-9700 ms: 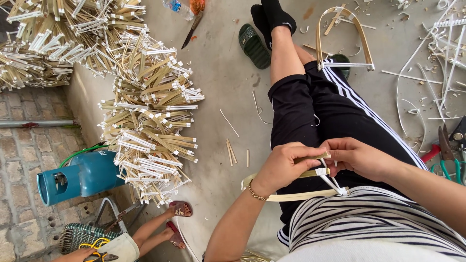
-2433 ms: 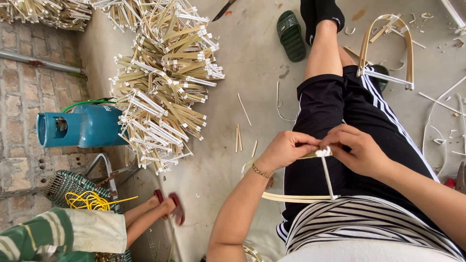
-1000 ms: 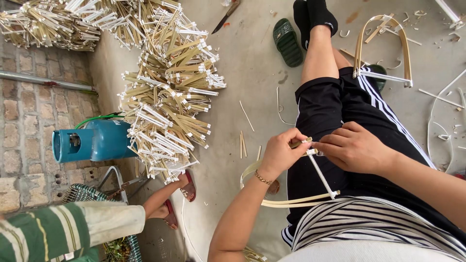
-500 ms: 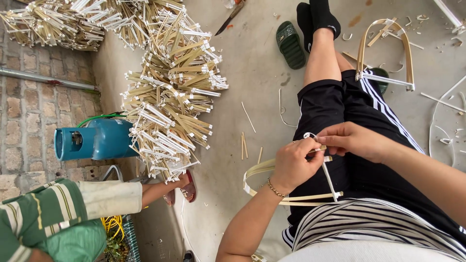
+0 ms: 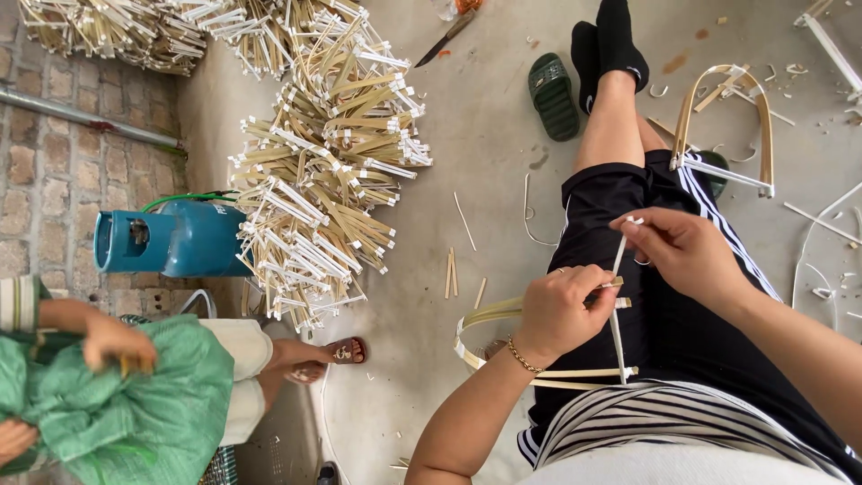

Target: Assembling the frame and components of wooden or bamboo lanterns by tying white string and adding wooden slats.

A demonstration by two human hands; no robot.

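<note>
My left hand (image 5: pixel 564 310) grips a bent bamboo hoop (image 5: pixel 492 314) over my lap, fingers closed around the ends of its strips. My right hand (image 5: pixel 680 256) pinches the top of a thin white strip (image 5: pixel 616 314) that runs down across the hoop to its lower strip. A gold bracelet sits on my left wrist. My legs in black shorts stretch away below both hands.
A big heap of bound bamboo bundles (image 5: pixel 323 171) lies to the left, with a blue gas cylinder (image 5: pixel 175 238) beside it. Another person at lower left handles a green sack (image 5: pixel 135 413). A finished hoop (image 5: pixel 723 126), a green slipper (image 5: pixel 552 94) and a knife (image 5: pixel 444 38) lie on the floor.
My right hand has lifted away from the left, drawing the white strip upward. The other person has brought a green sack into view at lower left.
</note>
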